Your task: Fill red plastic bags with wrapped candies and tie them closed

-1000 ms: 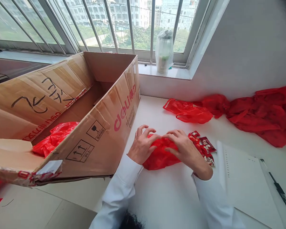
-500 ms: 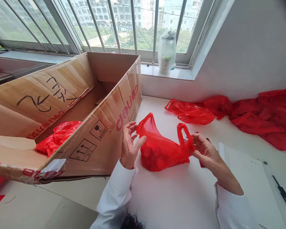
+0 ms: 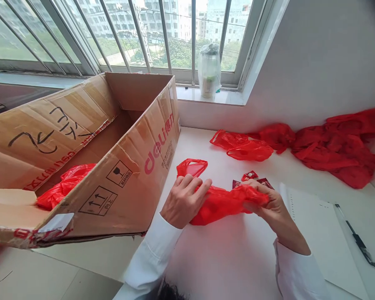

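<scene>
A thin red plastic bag (image 3: 218,206) with lumpy contents rests on the white table, stretched sideways between both hands. My left hand (image 3: 186,200) is closed on the bag's left handle, and a loop of it stands up beyond the fingers. Bunched red plastic from the other end is pinched by my right hand (image 3: 270,202). Just behind the bag lie a small red packet (image 3: 249,175) and dark red packets (image 3: 265,182), partly covered by the right hand and the bag. What the bag contains cannot be made out.
An open cardboard box (image 3: 128,183) stands at left, with a red plastic bag (image 3: 65,185) inside. More red bags (image 3: 243,146) and a red heap (image 3: 337,146) lie along the wall. White paper (image 3: 318,225) and a pen (image 3: 359,241) are at right; a bagged jar (image 3: 209,73) stands on the sill.
My left hand has gone from open beside the bag to closed on its left handle. The bag is pulled flatter and wider, and the packets behind it show more. The view has shifted slightly right.
</scene>
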Demonstrator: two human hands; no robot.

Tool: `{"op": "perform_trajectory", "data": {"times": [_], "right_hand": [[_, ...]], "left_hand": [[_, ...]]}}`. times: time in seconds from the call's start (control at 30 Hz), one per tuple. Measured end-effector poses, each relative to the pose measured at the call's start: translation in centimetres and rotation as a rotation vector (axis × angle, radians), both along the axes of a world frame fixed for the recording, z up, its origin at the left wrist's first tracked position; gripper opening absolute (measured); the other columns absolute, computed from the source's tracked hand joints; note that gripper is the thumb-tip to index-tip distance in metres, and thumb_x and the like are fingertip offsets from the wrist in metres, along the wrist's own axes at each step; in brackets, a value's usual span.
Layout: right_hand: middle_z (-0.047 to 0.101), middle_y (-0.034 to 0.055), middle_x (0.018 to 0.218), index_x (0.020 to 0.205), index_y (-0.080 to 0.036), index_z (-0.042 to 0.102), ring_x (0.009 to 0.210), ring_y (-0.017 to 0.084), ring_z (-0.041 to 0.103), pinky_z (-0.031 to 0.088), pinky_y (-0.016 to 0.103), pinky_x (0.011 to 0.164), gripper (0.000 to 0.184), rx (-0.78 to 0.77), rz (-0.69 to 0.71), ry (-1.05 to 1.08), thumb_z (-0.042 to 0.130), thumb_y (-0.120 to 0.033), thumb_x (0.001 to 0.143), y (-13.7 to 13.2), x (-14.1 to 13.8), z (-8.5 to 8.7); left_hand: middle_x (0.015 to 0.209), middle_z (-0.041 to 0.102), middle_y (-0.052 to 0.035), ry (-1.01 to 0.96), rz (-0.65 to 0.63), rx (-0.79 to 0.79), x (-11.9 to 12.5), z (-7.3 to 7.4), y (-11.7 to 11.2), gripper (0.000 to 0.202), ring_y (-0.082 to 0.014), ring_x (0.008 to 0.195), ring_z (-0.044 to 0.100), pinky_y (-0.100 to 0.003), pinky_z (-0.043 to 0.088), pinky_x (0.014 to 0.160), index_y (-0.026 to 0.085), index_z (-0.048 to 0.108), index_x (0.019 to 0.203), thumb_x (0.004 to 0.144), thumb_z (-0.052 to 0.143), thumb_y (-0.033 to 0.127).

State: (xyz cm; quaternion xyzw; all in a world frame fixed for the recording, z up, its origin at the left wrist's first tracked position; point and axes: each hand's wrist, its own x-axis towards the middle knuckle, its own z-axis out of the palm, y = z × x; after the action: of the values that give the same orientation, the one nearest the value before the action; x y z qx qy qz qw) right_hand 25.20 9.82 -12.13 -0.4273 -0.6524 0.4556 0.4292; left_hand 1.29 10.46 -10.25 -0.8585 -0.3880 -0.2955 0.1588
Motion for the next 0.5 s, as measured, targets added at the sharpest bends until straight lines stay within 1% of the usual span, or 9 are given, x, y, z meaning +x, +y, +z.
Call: {"op": "perform_trajectory", "data": {"times": [0.07, 0.1, 0.17, 0.27, 0.33, 0.37, 0.43, 0.47, 0.5], "right_hand": [[0.058, 0.0053, 0.088, 0.077, -0.022, 0.056, 0.079, 0.020, 0.057, 0.049, 0.030, 0.061, 0.022, -0.073, -0.017, 0.048, 0.066, -0.042, 0.076, -0.4, 0.2, 0.1], [0.058, 0.0057, 0.090, 0.076, -0.022, 0.054, 0.078, 0.021, 0.057, 0.048, 0.029, 0.058, 0.025, -0.104, -0.028, 0.084, 0.067, -0.043, 0.075, -0.6, 0.3, -0.1], [0.058, 0.0060, 0.094, 0.077, -0.023, 0.054, 0.077, 0.021, 0.057, 0.047, 0.029, 0.055, 0.026, -0.161, -0.078, 0.153, 0.068, -0.044, 0.073, -0.8, 0.8, -0.7], [0.058, 0.0044, 0.094, 0.081, -0.024, 0.056, 0.074, 0.019, 0.056, 0.047, 0.029, 0.055, 0.023, -0.222, -0.264, 0.246, 0.069, -0.041, 0.073, -0.5, 1.8, -1.7], [0.056, 0.0018, 0.090, 0.081, -0.024, 0.055, 0.074, 0.016, 0.055, 0.047, 0.029, 0.060, 0.020, -0.205, -0.412, 0.334, 0.071, -0.032, 0.071, -0.4, 2.2, -1.5], [0.054, 0.0007, 0.088, 0.081, -0.024, 0.055, 0.075, 0.015, 0.055, 0.047, 0.030, 0.064, 0.021, -0.148, -0.496, 0.380, 0.072, -0.026, 0.068, -0.5, 2.2, -0.9], [0.053, 0.0001, 0.088, 0.081, -0.024, 0.057, 0.080, 0.015, 0.055, 0.047, 0.033, 0.077, 0.028, 0.078, -0.692, 0.430, 0.073, -0.013, 0.061, -1.4, 1.6, 1.4], [0.052, -0.0001, 0.089, 0.082, -0.025, 0.057, 0.084, 0.016, 0.055, 0.046, 0.035, 0.084, 0.029, 0.195, -0.778, 0.391, 0.071, -0.011, 0.061, -2.1, 1.0, 2.9], [0.052, 0.0000, 0.087, 0.081, -0.027, 0.057, 0.087, 0.017, 0.055, 0.045, 0.037, 0.088, 0.027, 0.324, -0.812, 0.317, 0.070, -0.012, 0.063, -2.9, 0.2, 4.5]], "left_hand": [[0.067, 0.063, -0.0004, 0.011, 0.012, 0.013, -0.7, 0.6, -0.9, 0.012, -0.0181, 0.069, 0.050, -0.033, 0.036, 0.066, 0.018, 0.062, 0.084, 0.087, 0.053, 0.011], [0.064, 0.062, 0.0001, 0.010, 0.018, 0.013, -1.1, 0.9, -1.5, 0.013, -0.0186, 0.070, 0.049, -0.034, 0.035, 0.068, 0.018, 0.061, 0.079, 0.085, 0.055, 0.009], [0.064, 0.063, -0.0004, -0.002, 0.031, -0.012, -1.9, 1.4, -3.2, 0.010, -0.0199, 0.075, 0.049, -0.037, 0.035, 0.073, 0.018, 0.061, 0.077, 0.083, 0.059, 0.010], [0.069, 0.065, -0.0011, -0.028, 0.062, -0.119, -2.9, 1.4, -6.2, 0.008, -0.0191, 0.074, 0.046, -0.038, 0.035, 0.074, 0.018, 0.063, 0.081, 0.082, 0.061, 0.010], [0.072, 0.066, -0.0019, -0.048, 0.082, -0.189, -3.3, 0.9, -8.0, 0.011, -0.0188, 0.073, 0.046, -0.037, 0.036, 0.074, 0.018, 0.064, 0.083, 0.084, 0.058, 0.009], [0.073, 0.066, -0.0022, -0.060, 0.088, -0.223, -3.3, 0.7, -8.7, 0.013, -0.0189, 0.073, 0.047, -0.037, 0.038, 0.074, 0.018, 0.064, 0.083, 0.085, 0.057, 0.008], [0.076, 0.066, -0.0033, -0.069, 0.086, -0.270, -3.4, 0.3, -9.8, 0.015, -0.0197, 0.075, 0.051, -0.035, 0.040, 0.071, 0.018, 0.064, 0.087, 0.088, 0.053, 0.009], [0.076, 0.065, -0.0038, -0.059, 0.078, -0.281, -3.3, 0.2, -10.1, 0.017, -0.0197, 0.075, 0.052, -0.033, 0.042, 0.068, 0.018, 0.064, 0.090, 0.089, 0.050, 0.009], [0.077, 0.065, -0.0042, -0.042, 0.071, -0.285, -3.2, 0.3, -10.3, 0.020, -0.0193, 0.073, 0.054, -0.032, 0.043, 0.065, 0.017, 0.063, 0.094, 0.090, 0.046, 0.009]]}}
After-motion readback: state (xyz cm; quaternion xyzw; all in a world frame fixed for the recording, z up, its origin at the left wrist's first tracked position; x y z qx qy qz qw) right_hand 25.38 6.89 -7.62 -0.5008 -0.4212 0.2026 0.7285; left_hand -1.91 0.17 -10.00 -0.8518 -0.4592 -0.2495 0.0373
